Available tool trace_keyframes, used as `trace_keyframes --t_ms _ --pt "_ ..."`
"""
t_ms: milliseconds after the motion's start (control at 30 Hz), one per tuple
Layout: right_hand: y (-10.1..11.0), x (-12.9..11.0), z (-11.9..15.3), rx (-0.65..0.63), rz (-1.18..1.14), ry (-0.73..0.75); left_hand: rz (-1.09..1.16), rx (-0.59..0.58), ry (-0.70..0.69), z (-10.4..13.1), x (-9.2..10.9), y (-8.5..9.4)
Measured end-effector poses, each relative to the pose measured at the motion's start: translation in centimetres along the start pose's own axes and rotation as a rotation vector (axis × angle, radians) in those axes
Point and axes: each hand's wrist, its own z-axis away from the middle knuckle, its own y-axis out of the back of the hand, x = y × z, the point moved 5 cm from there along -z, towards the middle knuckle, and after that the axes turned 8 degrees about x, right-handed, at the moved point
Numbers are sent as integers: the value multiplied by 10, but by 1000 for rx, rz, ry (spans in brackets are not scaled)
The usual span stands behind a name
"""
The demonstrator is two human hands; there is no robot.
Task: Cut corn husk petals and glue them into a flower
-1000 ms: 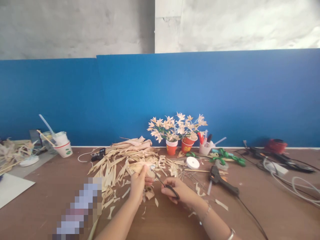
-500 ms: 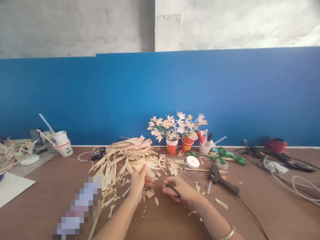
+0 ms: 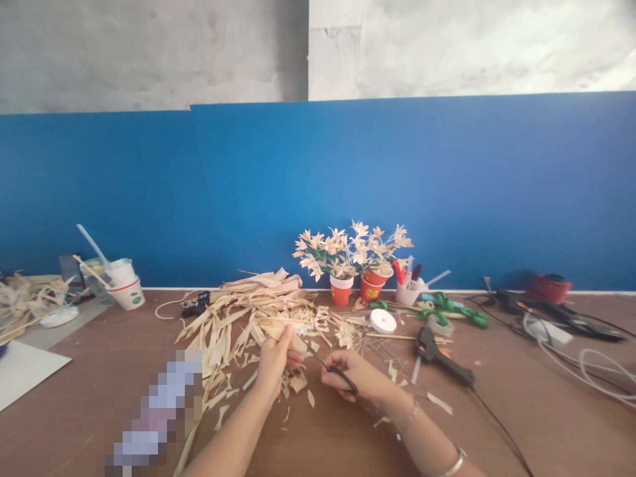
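Observation:
My left hand [image 3: 279, 358] pinches a pale piece of dried husk [image 3: 279, 327] between thumb and fingers, in front of a large heap of husk strips [image 3: 233, 315]. In my right hand [image 3: 350, 376] are dark-handled scissors [image 3: 340, 376], their blades pointing up and left toward the held husk. The blade tips are close to that piece, but whether they touch it is too small to tell. Small husk scraps [image 3: 298, 382] lie on the brown table beneath and between my hands.
Husk flowers [image 3: 360, 248] stand in red cups [image 3: 340, 291] at the back. To the right are a white spool [image 3: 383, 321], a glue gun [image 3: 444, 358] with its cord, green tape [image 3: 450, 305] and cables. A white cup [image 3: 126, 293] and paper [image 3: 30, 371] are at left.
My right hand and the scissors have shifted very slightly to the left. My left hand keeps its pinch on the husk piece in nearly the same spot.

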Motion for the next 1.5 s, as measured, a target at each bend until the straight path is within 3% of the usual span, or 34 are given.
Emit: trace_keyframes --t_ms 533,800,1100,1500 --pt "7 2 2 6 86 -55 -129 -37 -39 0 4 1" --pt "13 -2 8 -9 122 -85 -215 -125 -101 1 8 -1" --pt "17 -3 10 -40 180 -69 -296 -207 -144 -7 -1 -2" --pt "13 10 9 -63 43 -104 -227 -75 -109 -1 9 2"
